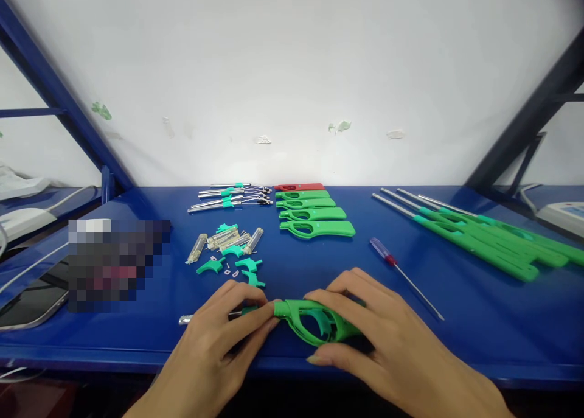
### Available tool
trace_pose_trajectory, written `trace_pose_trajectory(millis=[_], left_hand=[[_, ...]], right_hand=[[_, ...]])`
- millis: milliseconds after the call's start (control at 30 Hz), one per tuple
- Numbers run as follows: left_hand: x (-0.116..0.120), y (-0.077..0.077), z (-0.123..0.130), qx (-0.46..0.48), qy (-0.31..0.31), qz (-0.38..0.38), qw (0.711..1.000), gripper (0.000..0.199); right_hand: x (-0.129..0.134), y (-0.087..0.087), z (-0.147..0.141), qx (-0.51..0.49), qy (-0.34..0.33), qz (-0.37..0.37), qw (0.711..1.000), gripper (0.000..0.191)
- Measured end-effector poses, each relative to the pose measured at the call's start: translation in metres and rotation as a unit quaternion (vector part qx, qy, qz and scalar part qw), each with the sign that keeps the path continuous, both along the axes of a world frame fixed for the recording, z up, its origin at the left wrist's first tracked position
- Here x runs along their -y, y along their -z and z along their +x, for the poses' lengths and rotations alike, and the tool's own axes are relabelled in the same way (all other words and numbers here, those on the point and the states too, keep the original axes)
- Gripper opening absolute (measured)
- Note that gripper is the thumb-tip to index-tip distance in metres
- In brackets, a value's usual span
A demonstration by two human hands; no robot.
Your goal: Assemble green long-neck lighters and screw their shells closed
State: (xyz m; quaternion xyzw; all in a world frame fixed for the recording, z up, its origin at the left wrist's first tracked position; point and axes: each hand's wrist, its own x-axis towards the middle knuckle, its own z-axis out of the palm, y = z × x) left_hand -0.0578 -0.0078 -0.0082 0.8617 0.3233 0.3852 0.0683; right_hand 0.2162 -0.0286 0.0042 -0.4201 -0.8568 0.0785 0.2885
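A green long-reach lighter [292, 311] lies near the table's front edge, its teal trigger [323, 323] showing inside the loop of the handle. My left hand [228, 327] is closed around the front end, where the handle meets the metal tube [185, 319]; the tube's tip sticks out on the left. Over the rear of the handle, my right hand [365, 320] grips with fingers on top and thumb at the near side. Its palm hides the handle's back end.
Green handle shells [314, 228] and a red one [301, 187] lie behind. Metal tubes with wires [219, 205], clear fuel tanks [228, 238] and teal triggers [249, 264] are at left. A screwdriver [392, 261] and assembled green lighters [474, 241] lie right. A phone [36, 296] is far left.
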Motion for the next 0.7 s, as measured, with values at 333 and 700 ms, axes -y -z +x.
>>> trace_pose_trajectory(millis=[333,700], left_hand=[[-0.001,0.001,0.0,0.001,0.003,0.014,1.0,0.031],[-0.001,0.001,0.0,-0.01,0.011,0.019,1.0,0.034]], right_hand=[[-0.004,-0.004,-0.006,-0.013,0.04,-0.022,0.999,0.036],[-0.011,-0.01,-0.012,-0.023,0.077,-0.082,0.993,0.043]])
